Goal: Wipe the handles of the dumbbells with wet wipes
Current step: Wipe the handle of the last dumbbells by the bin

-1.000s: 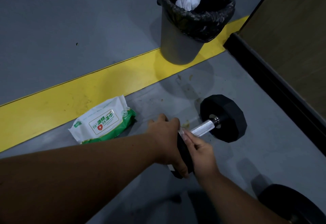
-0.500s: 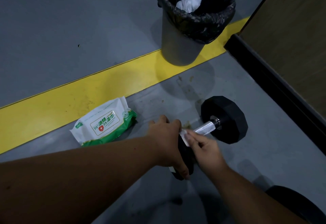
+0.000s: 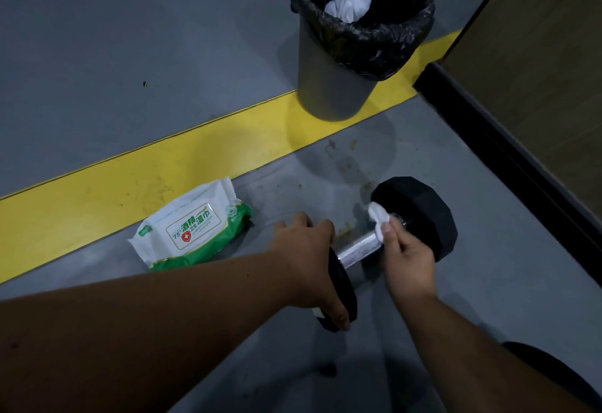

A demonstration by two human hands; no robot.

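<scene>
Wiping has advanced: the right hand [image 3: 408, 258], pinching the wet wipe [image 3: 379, 217], has slid from the handle's [image 3: 358, 249] near end to the far weight. Left hand [image 3: 308, 264] grips the near weight, steadying the dumbbell [image 3: 415, 217] on the floor. Handle pass judged nearly complete.

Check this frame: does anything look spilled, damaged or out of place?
Brownish stains mark the grey floor beside the dumbbell and up toward the bin; what they are is unclear. Otherwise nothing stands out: the wipe pack lies flat, and used wipes sit inside the bin.
</scene>
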